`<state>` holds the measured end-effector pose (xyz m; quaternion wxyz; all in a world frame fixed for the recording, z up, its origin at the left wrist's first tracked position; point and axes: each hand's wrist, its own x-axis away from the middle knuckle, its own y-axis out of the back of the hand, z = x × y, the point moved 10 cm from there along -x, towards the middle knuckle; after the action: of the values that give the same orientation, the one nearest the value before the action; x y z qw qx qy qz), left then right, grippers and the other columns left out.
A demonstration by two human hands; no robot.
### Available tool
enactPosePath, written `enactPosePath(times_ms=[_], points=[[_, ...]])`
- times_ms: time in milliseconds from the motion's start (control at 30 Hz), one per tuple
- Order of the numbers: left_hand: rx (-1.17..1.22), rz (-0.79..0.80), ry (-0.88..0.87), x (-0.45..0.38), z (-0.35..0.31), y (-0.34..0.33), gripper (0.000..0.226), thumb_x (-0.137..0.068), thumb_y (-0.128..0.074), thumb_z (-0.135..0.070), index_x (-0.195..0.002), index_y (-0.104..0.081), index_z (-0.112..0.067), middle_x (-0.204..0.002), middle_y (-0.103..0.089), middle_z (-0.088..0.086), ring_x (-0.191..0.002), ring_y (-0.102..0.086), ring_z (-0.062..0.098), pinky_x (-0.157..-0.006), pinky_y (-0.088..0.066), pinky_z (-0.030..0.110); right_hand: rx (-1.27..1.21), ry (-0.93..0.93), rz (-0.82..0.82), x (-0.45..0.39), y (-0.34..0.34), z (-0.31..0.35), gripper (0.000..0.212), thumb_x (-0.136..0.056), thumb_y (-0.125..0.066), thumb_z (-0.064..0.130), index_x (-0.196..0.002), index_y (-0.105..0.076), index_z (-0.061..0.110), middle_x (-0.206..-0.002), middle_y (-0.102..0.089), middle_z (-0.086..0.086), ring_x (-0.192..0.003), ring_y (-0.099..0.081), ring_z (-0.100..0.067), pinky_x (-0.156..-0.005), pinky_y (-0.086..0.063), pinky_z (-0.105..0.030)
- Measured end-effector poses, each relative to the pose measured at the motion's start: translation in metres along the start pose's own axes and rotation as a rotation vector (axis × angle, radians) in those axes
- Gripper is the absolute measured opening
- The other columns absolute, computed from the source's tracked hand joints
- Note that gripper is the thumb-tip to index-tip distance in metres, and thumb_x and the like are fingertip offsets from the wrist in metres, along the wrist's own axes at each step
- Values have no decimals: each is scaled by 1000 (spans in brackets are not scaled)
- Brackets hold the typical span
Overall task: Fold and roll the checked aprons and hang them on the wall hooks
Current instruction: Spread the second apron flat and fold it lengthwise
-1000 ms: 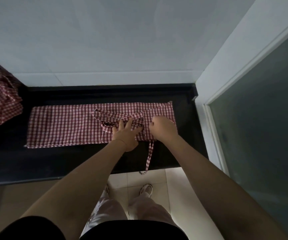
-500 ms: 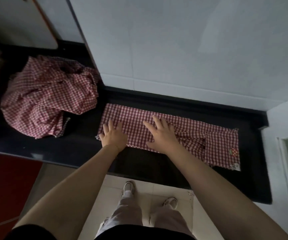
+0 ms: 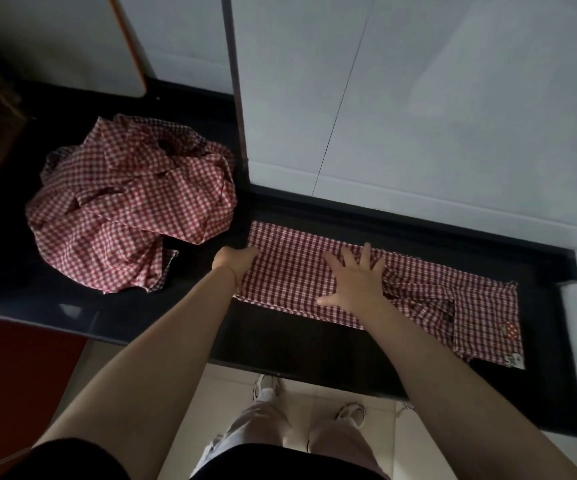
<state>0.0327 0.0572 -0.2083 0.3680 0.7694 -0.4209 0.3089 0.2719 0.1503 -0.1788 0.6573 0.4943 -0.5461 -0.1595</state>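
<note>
Checked apron (image 3: 314,282), folded into a long strip, is lying across the black tabletop (image 3: 314,344) in the middle right of the frame, running slightly downhill toward the right. Its right end is looking kinda bunched, with the straps (image 3: 429,292) tucked on top and a small label (image 3: 511,330) showing near the corner. Right hand (image 3: 352,282) is pressing flat on the middle of the strip, fingers spread wide. Left hand (image 3: 233,263) is sitting at the strip's left end with fingers curling around the edge of the fabric, so it's gripping that end. Over in the middle left, a second checked apron (image 3: 131,209) is sitting in a crumpled heap on the same tabletop, well apart from the hands. Pale trousers and white sneakers (image 3: 264,389) are showing at the bottom, on the light tiled floor (image 3: 190,403).
</note>
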Motion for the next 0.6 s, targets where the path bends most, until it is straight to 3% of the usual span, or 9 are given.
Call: enactPosePath(times_ms=[100,200,267,300,367,433,500,567,600], points=[[74,93,59,-6,3,-7,51,-78,-80,-37,-115,-66,-5,-106,-71,12,-94,-69,30,-92,-55,47,52,-12,-8,-2,3,2,115,-71,-66,76,-158,-3,34,-166,-4,-9,-149,10,-46,-113,2,-71],[57,135,10,-5,-7,-10,38,-80,-76,-34,-108,-67,-9,-104,-72,9,-95,-69,28,-94,-54,47,56,-16,14,-5,3,4,113,-73,-67,73,-158,-4,32,-166,-5,-10,-150,8,-43,-113,3,-70],[54,188,-59,0,-18,-17,36,-84,-73,-27,-115,-64,-11,-110,-70,10,-98,-68,27,-96,-53,48,39,-6,9,-6,7,6,101,-78,-66,67,-157,-17,29,-163,-14,-11,-151,0,-40,-114,2,-67],[57,224,-106,5,-25,-21,40,-85,-72,-23,-122,-61,-12,-114,-68,9,-102,-67,27,-97,-53,49,17,28,-47,-6,16,12,83,-83,-63,62,-151,-32,26,-158,-26,-11,-149,-12,-37,-117,-5,-64],[57,310,-218,18,-43,-32,51,-85,-70,-15,-133,-51,-19,-119,-63,5,-107,-63,25,-98,-51,51,-243,62,-178,-1,43,21,45,-95,-51,55,-120,-60,20,-130,-52,-6,-126,-48,-26,-111,-36,-49],[59,443,-299,35,-58,-51,63,-84,-70,-11,-140,-44,-25,-123,-62,3,-111,-63,25,-98,-51,50,-764,20,-105,11,65,29,46,-99,-39,60,-101,-62,21,-106,-59,-2,-96,-61,-17,-93,-53,-42],[33,584,-360,59,-73,-72,65,-85,-71,-10,-141,-44,-26,-125,-63,5,-111,-64,24,-95,-54,46,-1232,-55,81,19,70,40,45,-96,-36,66,-100,-57,26,-96,-60,4,-87,-61,-13,-81,-58,-37],[-19,697,-426,82,-86,-92,58,-87,-70,-10,-138,-47,-23,-124,-65,7,-110,-67,24,-91,-56,41,-1331,-98,102,24,76,34,44,-94,-48,63,-112,-57,24,-97,-59,7,-88,-62,-11,-70,-55,-28],[-27,754,-434,92,-90,-101,53,-88,-68,-9,-136,-50,-23,-122,-66,8,-109,-67,24,-90,-57,40,-1320,-120,71,24,76,24,41,-94,-55,55,-119,-58,22,-100,-62,5,-90,-63,-12,-71,-54,-28]])
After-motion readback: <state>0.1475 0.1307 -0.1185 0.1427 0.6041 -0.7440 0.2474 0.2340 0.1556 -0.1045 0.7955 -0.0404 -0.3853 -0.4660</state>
